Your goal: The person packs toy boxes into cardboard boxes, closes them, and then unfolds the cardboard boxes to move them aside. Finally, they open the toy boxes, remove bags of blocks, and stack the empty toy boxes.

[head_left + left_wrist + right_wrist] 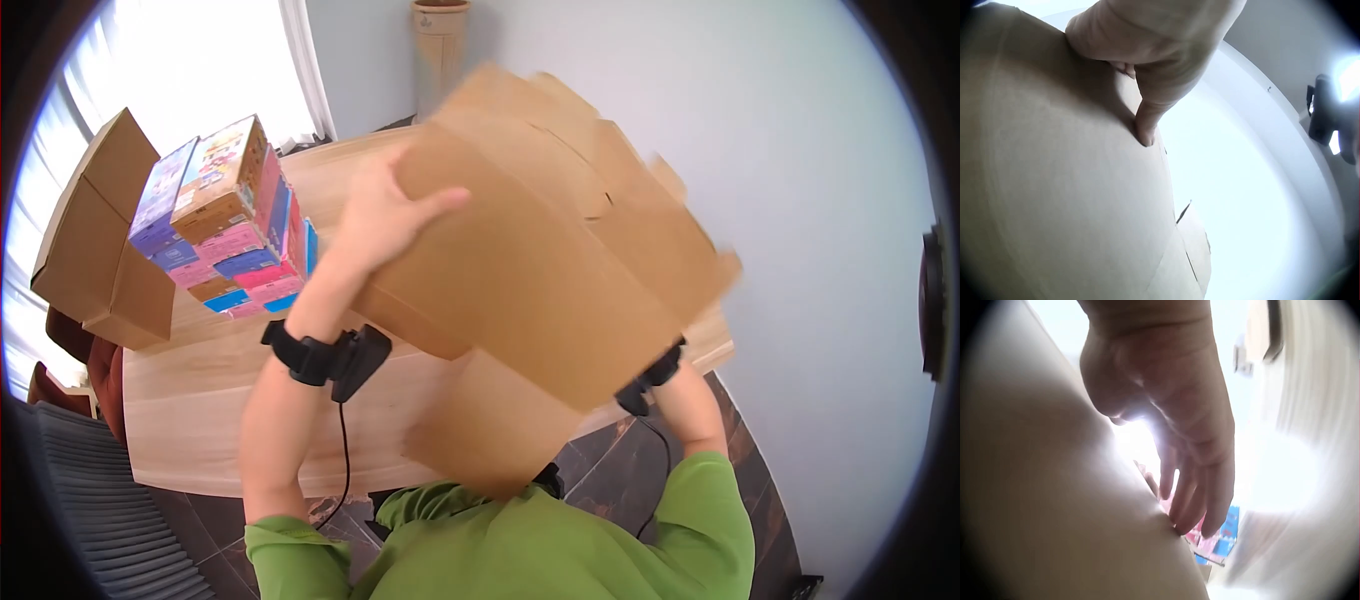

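Note:
A large brown cardboard box (520,270), blurred and tilted, fills the middle of the head view, raised in front of the person's chest. One flap (490,420) hangs loose toward the green shirt. At the box's left side the left hand (385,215) grips it, thumb lying over the cardboard face and the other fingers mostly hidden. The left wrist view shows that thumb near an edge of the box. In the head view the box covers the right hand; its own wrist view shows the right hand (1175,406) with fingers extended, fingertips against the cardboard (1085,506).
On the wooden table (220,420), several colourful cartons (225,210) stand stacked at the left. Another cardboard box (95,220) is beside them, near the window. A wall (820,260) rises on the right, and a tall beige bin (440,50) stands at the back.

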Demonstrator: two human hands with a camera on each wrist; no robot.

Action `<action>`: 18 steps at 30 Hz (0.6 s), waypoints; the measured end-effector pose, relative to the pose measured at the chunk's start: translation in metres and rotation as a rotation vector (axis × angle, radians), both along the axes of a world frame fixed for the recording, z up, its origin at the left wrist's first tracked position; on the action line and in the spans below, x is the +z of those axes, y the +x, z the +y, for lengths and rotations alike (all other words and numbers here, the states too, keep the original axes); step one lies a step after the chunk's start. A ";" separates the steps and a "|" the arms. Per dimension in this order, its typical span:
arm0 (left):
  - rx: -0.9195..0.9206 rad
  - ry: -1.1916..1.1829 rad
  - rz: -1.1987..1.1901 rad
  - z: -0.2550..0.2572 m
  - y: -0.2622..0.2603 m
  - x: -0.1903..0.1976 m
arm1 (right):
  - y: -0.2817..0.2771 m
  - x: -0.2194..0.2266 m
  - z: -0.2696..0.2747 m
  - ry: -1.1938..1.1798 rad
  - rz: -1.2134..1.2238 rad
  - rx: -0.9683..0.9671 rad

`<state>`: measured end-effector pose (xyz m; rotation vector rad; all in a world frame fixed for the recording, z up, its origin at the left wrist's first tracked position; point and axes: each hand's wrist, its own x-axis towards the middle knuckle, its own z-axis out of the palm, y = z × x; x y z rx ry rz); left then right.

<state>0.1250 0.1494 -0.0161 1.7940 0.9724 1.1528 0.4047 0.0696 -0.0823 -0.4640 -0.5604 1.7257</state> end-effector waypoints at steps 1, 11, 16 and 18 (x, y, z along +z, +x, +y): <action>0.016 -0.082 -0.107 0.000 -0.003 0.000 | 0.011 0.000 -0.005 -0.012 -0.043 0.007; 0.034 -0.408 -0.605 0.089 0.068 -0.027 | 0.123 0.064 0.009 0.152 -1.312 -0.295; 0.079 -0.155 -0.286 0.162 0.136 -0.060 | 0.193 0.071 0.090 0.038 -1.399 -0.364; 0.195 -0.079 -0.054 0.178 0.155 -0.078 | 0.213 0.048 0.107 -0.030 -1.398 -0.341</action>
